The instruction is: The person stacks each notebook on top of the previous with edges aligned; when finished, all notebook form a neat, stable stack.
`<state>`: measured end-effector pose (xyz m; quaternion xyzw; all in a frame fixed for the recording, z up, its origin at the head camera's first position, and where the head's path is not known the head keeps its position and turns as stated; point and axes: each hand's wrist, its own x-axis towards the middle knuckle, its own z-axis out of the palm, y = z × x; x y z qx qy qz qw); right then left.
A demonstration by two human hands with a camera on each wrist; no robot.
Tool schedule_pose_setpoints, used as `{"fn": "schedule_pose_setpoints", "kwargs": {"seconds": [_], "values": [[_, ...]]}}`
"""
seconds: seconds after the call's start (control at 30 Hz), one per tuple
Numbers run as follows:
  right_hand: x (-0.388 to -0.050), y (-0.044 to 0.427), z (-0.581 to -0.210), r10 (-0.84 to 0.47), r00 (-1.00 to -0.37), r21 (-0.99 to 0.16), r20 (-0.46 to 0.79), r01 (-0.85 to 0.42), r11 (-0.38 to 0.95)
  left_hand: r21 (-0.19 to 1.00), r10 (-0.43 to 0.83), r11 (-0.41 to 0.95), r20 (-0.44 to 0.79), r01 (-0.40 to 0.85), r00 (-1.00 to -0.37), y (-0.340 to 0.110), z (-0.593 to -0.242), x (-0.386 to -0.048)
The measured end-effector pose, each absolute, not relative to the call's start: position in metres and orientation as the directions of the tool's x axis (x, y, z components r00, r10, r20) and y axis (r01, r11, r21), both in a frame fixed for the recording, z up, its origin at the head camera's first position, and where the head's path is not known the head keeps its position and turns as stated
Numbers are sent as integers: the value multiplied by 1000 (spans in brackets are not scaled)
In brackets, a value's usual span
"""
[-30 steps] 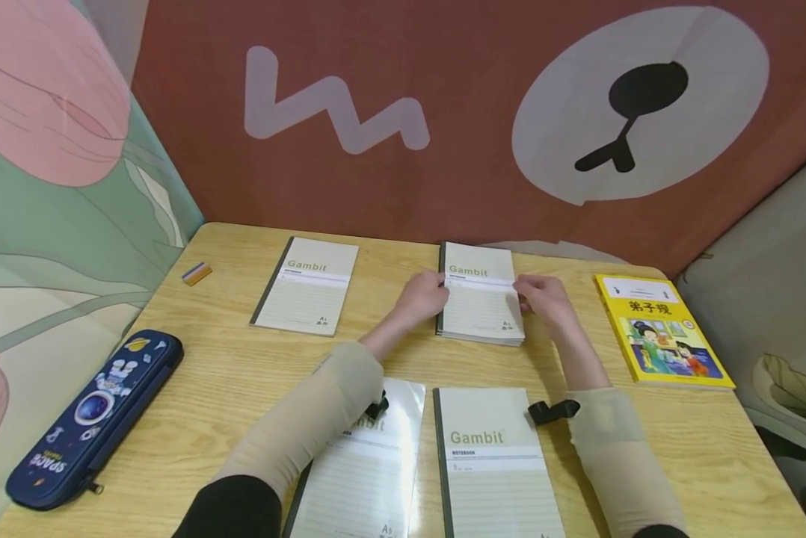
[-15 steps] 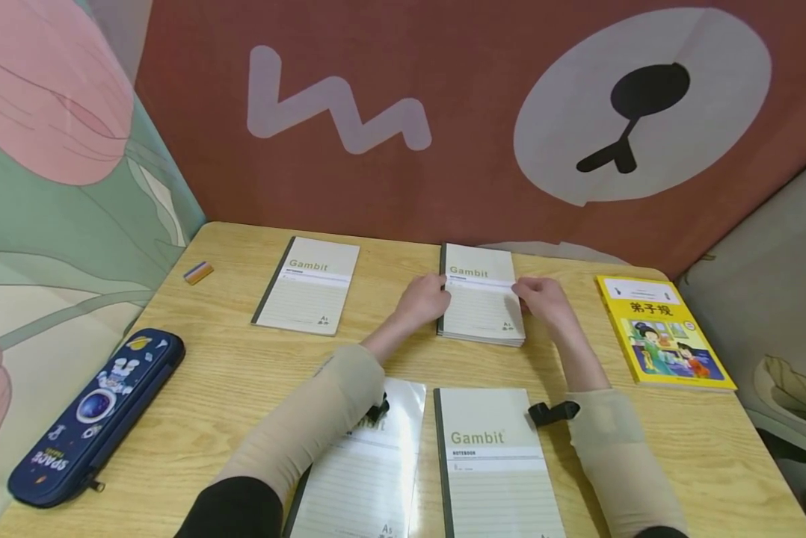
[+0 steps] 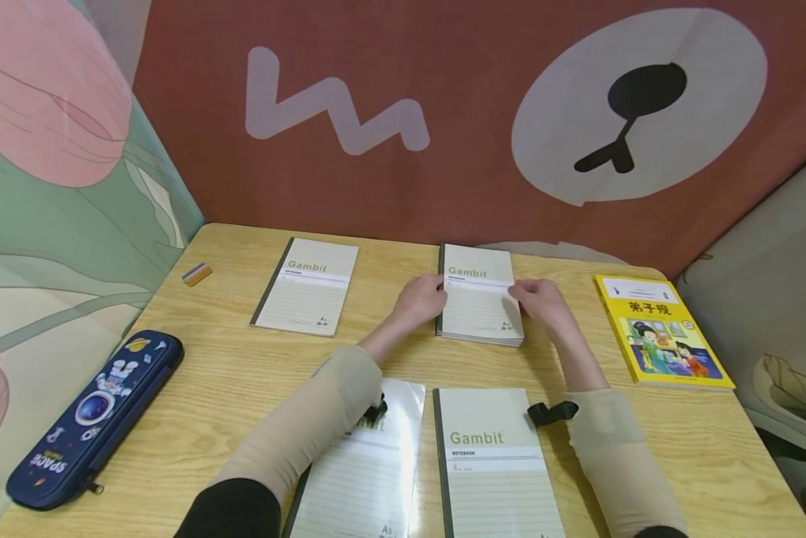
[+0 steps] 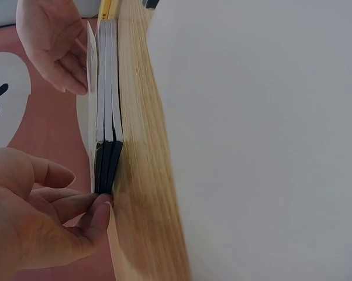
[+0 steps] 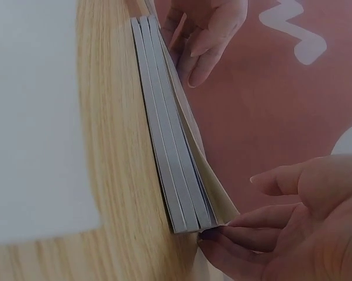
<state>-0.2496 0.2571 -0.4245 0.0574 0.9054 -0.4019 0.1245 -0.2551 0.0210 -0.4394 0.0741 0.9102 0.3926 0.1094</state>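
Observation:
A stack of several Gambit notebooks (image 3: 478, 306) lies at the back of the table, right of centre. My left hand (image 3: 419, 300) holds its dark spine (image 4: 107, 167) with thumb and fingertips together there. On the opposite side my right hand (image 3: 543, 300) has its fingertips at the edge, one over the top cover. The right wrist view shows those fingers (image 5: 240, 240) pinching at the corner of the stack (image 5: 170, 146), where the top cover (image 5: 208, 178) stands slightly raised from the pages.
Another Gambit notebook (image 3: 305, 288) lies back left. Two larger ones, a glossy one (image 3: 369, 478) and a matte one (image 3: 497, 478), lie in front. A yellow book (image 3: 662, 329) is at the right. At the left are a blue pencil case (image 3: 96, 418) and an eraser (image 3: 197, 274).
The right hand's fingertips have shifted slightly left, onto the edge of the top cover. The left hand and the notebooks show almost no movement.

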Motion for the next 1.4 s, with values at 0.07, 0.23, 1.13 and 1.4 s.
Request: {"fn": "schedule_pose_setpoints", "kwargs": {"seconds": [0.07,0.23,1.13,1.4], "values": [[-249,258,-425,5,-961,-711,-276,208,671,736,227,675,-148,46,-962,21,-440,-255],[-249,261,-424,-13,-961,-730,-276,201,653,765,224,644,-168,16,-960,20,-441,-258],[-168,293,-428,-152,-972,-640,-181,-1,769,804,393,592,-218,65,-893,-60,-414,-185],[-124,292,-422,-184,-962,-642,-204,-11,767,850,415,522,-330,-75,-848,-48,-409,-145]]}}
